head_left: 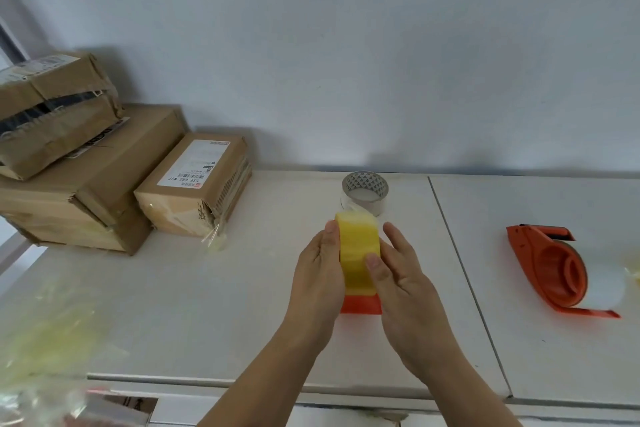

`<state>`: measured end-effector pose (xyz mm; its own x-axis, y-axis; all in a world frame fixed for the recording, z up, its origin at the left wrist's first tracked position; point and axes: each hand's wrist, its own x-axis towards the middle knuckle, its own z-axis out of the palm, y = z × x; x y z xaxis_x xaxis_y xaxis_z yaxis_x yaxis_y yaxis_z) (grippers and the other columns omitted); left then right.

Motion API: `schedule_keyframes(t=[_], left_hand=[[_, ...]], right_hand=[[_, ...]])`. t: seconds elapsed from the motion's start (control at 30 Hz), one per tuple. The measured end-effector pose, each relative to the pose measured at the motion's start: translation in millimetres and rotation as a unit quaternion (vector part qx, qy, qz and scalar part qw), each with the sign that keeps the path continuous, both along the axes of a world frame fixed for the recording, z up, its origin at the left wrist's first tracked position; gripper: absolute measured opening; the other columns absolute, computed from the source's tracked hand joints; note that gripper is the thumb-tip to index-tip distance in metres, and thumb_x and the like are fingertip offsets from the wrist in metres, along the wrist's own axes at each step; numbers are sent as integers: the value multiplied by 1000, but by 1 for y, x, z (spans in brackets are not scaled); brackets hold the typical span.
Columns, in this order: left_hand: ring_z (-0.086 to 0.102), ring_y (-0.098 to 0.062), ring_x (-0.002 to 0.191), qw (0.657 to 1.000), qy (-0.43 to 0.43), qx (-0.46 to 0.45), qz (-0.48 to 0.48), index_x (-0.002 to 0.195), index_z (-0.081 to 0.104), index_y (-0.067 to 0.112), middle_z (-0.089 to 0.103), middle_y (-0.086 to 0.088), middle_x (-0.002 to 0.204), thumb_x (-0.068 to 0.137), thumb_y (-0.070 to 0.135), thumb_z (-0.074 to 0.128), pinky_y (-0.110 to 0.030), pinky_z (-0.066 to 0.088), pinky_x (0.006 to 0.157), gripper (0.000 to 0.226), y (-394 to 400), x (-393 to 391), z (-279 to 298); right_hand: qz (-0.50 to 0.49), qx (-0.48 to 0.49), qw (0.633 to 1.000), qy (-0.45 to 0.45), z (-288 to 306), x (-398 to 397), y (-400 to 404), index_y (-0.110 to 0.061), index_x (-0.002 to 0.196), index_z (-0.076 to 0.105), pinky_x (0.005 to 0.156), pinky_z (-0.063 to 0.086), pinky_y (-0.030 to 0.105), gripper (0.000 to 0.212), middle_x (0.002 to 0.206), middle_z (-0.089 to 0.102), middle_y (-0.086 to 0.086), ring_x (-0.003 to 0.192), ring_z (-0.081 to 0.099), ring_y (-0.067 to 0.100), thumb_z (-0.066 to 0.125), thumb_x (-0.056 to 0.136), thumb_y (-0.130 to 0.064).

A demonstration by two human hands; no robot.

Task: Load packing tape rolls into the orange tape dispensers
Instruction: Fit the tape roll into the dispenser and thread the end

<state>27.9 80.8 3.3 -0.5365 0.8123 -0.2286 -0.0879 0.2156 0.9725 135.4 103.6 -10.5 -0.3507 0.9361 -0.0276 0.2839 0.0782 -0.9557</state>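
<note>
Head view, forward-down, close over table point(207, 288)

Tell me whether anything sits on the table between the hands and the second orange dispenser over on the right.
Nothing visible does. The table is bare between the right hand, which with the left hand holds the yellow tape roll, and the second orange dispenser; only a seam crosses it.
</note>
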Motion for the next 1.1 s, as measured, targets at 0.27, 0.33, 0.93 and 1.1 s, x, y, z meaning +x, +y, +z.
schedule_keyframes(t=[0.27, 0.33, 0.93, 1.1], left_hand=[[66, -13, 97, 994, -86, 30, -58, 119, 55, 34, 66, 3, 109, 66, 80, 26, -30, 53, 80, 76, -6, -1, -2], [67, -15, 98, 996, -38, 35, -79, 113, 57, 34, 67, 1, 109, 64, 89, 27, -35, 55, 84, 80, -7, 0, -4], [60, -7, 81, 991, 94, -40, -89, 101, 48, 33, 61, 9, 93, 59, 83, 33, -16, 45, 64, 67, -11, 6, -17], [62, -8, 83, 991, 91, -55, -84, 104, 53, 31, 64, 11, 94, 68, 74, 35, -14, 45, 63, 59, -15, 6, -17]], right_hand=[[63, 10, 991, -115, -2, -2, -4, -42, 153, 17, 111, 23, 21, 69, 163, 3, -20, 146, 21, 8, 22, 87, -60], [48, -6, 995, -88, 1, 3, 1, -47, 148, 24, 115, 32, 32, 62, 161, 20, -16, 141, 34, 8, 34, 88, -61], [-55, 46, 993, 94, 20, -4, 61, -17, 81, 68, 76, 58, 25, 16, 79, 76, -2, 77, 72, 14, 61, 95, -21], [1, -108, 969, 223, 16, -4, 69, -4, 94, 70, 93, 55, 45, 33, 92, 77, 11, 92, 72, 29, 59, 89, -36]])
